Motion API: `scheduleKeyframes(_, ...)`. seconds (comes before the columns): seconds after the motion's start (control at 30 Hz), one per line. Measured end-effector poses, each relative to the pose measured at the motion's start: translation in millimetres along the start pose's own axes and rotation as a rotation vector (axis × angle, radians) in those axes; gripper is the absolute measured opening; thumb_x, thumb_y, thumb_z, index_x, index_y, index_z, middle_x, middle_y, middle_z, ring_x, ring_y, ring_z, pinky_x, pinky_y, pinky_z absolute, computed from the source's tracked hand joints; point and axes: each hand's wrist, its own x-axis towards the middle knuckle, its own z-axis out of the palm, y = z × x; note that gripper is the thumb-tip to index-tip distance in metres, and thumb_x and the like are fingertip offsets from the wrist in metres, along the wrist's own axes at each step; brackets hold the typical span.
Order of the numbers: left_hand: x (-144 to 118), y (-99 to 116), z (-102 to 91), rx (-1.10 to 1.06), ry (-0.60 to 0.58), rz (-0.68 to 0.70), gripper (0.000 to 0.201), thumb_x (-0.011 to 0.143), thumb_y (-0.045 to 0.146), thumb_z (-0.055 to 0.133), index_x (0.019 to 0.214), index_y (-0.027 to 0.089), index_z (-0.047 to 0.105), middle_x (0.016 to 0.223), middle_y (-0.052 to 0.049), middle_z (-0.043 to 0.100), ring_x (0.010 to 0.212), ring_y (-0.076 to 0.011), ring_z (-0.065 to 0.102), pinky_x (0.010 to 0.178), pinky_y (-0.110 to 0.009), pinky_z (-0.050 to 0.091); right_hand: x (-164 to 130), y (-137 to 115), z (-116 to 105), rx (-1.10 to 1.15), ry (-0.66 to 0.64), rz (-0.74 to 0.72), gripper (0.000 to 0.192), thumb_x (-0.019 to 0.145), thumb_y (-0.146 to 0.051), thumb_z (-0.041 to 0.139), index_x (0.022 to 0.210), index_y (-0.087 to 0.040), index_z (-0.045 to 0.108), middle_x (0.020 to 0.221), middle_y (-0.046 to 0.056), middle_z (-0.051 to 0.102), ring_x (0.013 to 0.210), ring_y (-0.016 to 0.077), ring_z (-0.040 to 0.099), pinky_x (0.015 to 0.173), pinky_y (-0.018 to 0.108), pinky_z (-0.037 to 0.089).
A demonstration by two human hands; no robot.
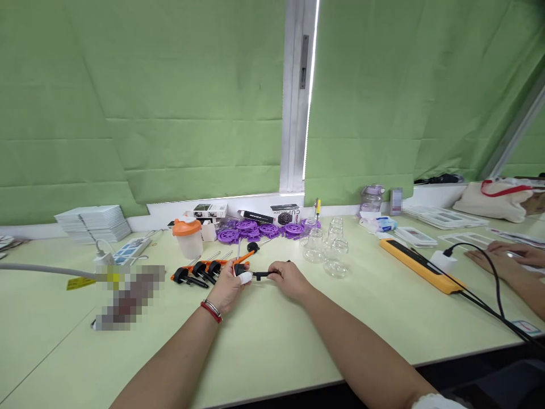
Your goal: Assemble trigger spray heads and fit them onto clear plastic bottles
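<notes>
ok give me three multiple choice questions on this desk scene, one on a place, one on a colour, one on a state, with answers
1. Where do the purple discs lie?
A. by the wall, behind the glass jars
B. by the wall, right of the orange-lidded cup
C. at the table's front edge

2. What colour is the lid of the cup?
A. orange
B. blue
C. white

3. What are the hands doing?
A. resting flat on the table
B. both holding one small black part
C. lifting a glass jar

Answers:
1 B, the discs sit right of the cup.
2 A, its cap is orange.
3 B, the left hand and right hand grip the black part between them.
</notes>
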Motion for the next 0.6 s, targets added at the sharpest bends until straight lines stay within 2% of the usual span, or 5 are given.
scheduleKeyframes(0.17,0.5,-2.4,-2.3,0.083,0.022,0.002,0.058,0.055,0.009,0.071,0.107,0.020,0.046,0.090,-0.001,0.056,0.071,-0.0092,0.052,0.060,-0.022,0.042,-1.2,-2.3,2.5,0.005,-0.024,-0.080,0.017,0.080,-0.018,0.053,0.088,-0.019,0.068,0.083,0.003,0.066,0.075,0.0148,0.056,0.071,0.025,0.039)
scheduleKeyframes(0.3,-0.2,-2.2,-1.2,0.058,0.044,-0.015,0.062,0.052,0.004,0.068,0.107,0.020,0.045,0.088,-0.001,0.056,0.075,-0.0103,0.053,0.062,-0.021,0.042,-1.9,-3.1,6.8,0.005,-0.041,-0.156,0.024,0.081,-0.014,0.050,0.095,-0.018,0.069,0.094,0.006,0.067,0.086,0.0172,0.058,0.080,0.027,0.040)
scheduleKeyframes(0.6,-3.7,0.9,-1.0,0.089,0.013,-0.088,0.062,0.053,0.003,0.067,0.108,0.020,0.044,0.091,-0.002,0.055,0.079,-0.0121,0.054,0.069,-0.026,0.045,-6.7,-6.4,7.6,0.042,-0.098,-0.093,0.020,0.076,-0.012,0.051,0.085,-0.018,0.068,0.076,0.001,0.063,0.066,0.0127,0.050,0.062,0.023,0.036)
